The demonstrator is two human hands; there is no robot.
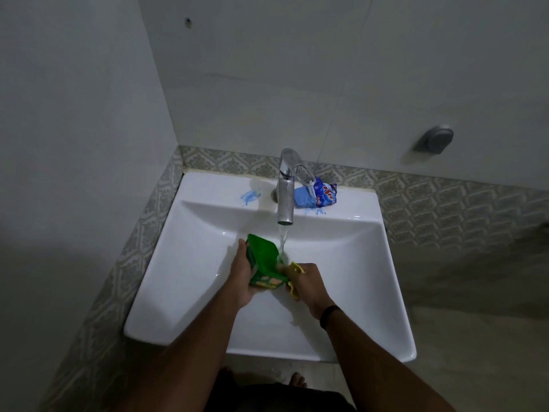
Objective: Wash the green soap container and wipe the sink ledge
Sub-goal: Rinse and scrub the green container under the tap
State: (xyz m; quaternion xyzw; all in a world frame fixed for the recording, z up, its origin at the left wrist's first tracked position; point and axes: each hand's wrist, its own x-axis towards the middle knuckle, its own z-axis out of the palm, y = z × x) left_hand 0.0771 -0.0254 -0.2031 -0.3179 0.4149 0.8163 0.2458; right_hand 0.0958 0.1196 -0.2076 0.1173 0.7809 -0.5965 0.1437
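Your two forearms reach in from the bottom edge, over the near rim of the white sink (184,328), with a dark band (329,316) on your right wrist. Your left hand (241,275) has its grip closed around the green soap container (263,264), fingers wrapped along its left side and underneath. You hold it over the middle of the basin, tilted, its long axis running from near you up toward the tap, its open hollow facing up and to the right. Nothing solid shows inside it; the stream of water (282,240) falls just at its right edge. Your right hand (306,282) is closed on a yellow sponge (294,276), pressed against the container's near right corner.

Above, the chrome tap (285,191) stands on the sink ledge (214,190) with its spout over the basin. Just right of it, touching the ledge, lies a blue soap packet (316,196), crumpled. Blue smears (249,197) mark the ledge left of the tap, and fainter ones sit below the packet. A grey wall fitting (434,143) is mounted well to the right.
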